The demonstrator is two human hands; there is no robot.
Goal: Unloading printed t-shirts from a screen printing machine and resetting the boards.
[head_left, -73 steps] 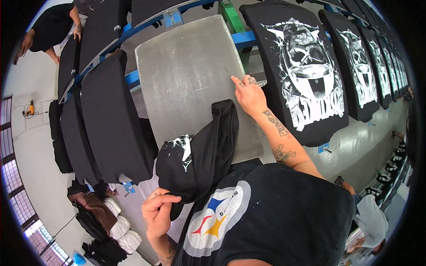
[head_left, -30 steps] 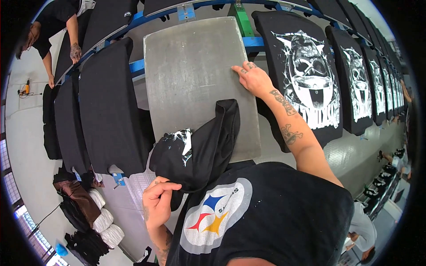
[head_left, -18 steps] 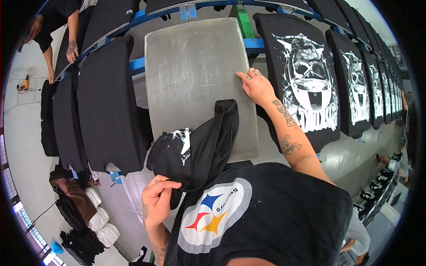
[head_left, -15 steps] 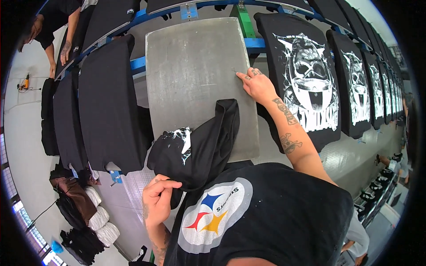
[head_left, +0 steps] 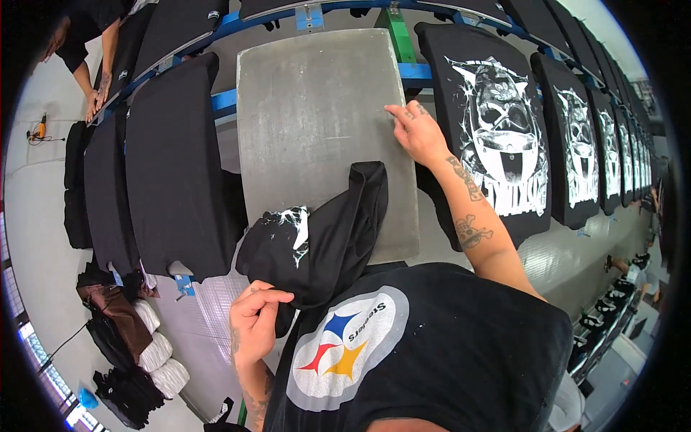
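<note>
Bunched shirt being pinched by left fingers, right fingers being curled narrow over surface, shirt's long axis being angled up-right

The head view looked down from the wearer's head, upright, past the worn shirt to the left hand, right hand and board, all near. Its wide fisheye took in windows at the left edge and printed shirts curving off along the right.
</note>
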